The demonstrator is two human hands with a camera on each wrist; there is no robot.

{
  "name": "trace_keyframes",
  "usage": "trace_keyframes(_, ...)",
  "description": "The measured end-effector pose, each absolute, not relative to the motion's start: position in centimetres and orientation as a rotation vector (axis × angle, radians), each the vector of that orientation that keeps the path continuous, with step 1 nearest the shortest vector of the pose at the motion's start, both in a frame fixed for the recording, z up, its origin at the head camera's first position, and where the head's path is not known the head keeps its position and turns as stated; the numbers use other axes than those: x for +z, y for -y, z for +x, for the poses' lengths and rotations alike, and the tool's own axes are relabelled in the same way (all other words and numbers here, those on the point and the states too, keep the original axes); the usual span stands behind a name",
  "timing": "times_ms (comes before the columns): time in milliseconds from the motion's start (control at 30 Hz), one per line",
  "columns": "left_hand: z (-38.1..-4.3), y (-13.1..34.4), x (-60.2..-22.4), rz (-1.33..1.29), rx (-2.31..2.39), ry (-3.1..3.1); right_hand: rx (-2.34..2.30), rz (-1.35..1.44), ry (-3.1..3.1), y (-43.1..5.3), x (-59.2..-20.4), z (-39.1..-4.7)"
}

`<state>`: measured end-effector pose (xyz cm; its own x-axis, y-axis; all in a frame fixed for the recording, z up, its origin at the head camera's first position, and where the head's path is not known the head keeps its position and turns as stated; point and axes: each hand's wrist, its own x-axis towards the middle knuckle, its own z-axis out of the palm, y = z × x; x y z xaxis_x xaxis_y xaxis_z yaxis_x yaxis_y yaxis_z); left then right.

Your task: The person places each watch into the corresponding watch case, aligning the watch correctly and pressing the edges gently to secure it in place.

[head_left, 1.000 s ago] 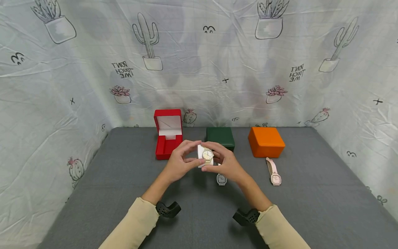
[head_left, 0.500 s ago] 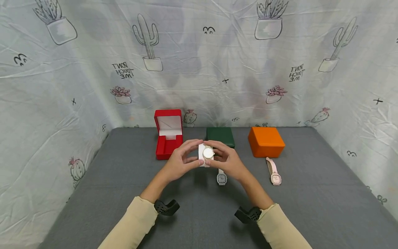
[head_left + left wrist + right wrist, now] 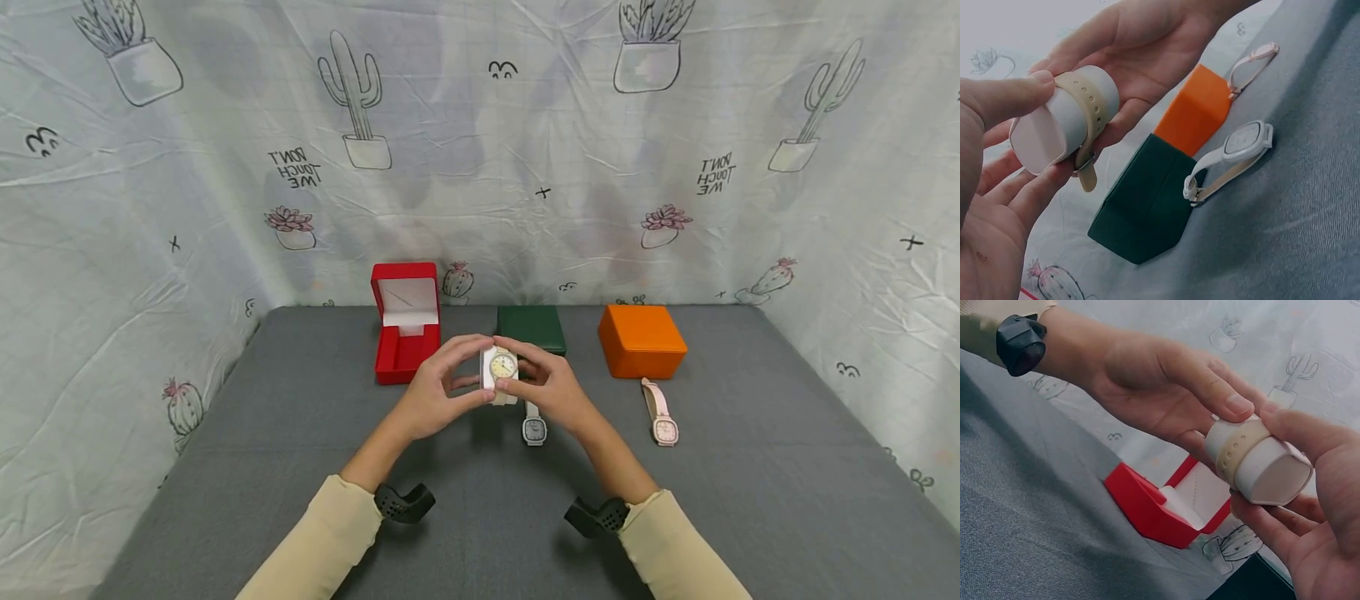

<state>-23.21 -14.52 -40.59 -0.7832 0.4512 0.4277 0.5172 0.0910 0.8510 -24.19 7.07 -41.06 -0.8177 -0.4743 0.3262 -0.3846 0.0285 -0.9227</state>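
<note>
Over the middle of the table, my left hand (image 3: 435, 392) and right hand (image 3: 555, 390) together hold a white watch cushion (image 3: 1041, 142) by its ends. A wristwatch (image 3: 503, 364) with a cream strap (image 3: 1092, 103) is wrapped round the cushion, its round pale dial facing up toward me. In the left wrist view the strap's buckle shows on the underside, with the tail hanging free. Both thumbs lie on the near side, the other fingers beyond. Below my right hand lies a white watch (image 3: 534, 429) with a squarish dial.
A red watch box (image 3: 407, 358) stands with its lid up, back left. The green box (image 3: 531, 327), partly behind my right hand, and an orange box (image 3: 642, 343) are closed. In front of the orange one lies a pink watch (image 3: 663, 425). A printed cloth hangs behind.
The held cushion and watch have shifted slightly right and tilted, so the dial's glare came and went. Both hands keep their hold. The boxes and other watches stay put.
</note>
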Motion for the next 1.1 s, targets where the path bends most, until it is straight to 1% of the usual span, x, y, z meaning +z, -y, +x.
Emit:
trace_keyframes(200, -23.4, 15.0, -40.5, -1.022, -1.656, 2.359, -1.883, -0.872, -2.250, -6.8, -40.7, -24.3)
trace_keyframes(367, -23.6, 15.6, -40.4, -0.980, -1.517, 2.402, -1.840, -0.814, -2.310, -6.9, -40.6, -24.0)
trace_keyframes(567, -24.2, 17.5, -40.4, -0.860, -1.434, 2.423, -1.881, -0.758, -2.311, -7.0, -40.7, -23.8)
trace_keyframes(800, -25.0, 19.9, -40.5, -0.679, -1.210, 2.527, -1.858, -0.736, -2.341, -6.9, -41.0, -23.9)
trace_keyframes(1100, -26.4, 21.4, -41.9, -0.481, -1.344, 2.513, -1.838, -0.759, -2.315, -6.8, -41.4, -23.9)
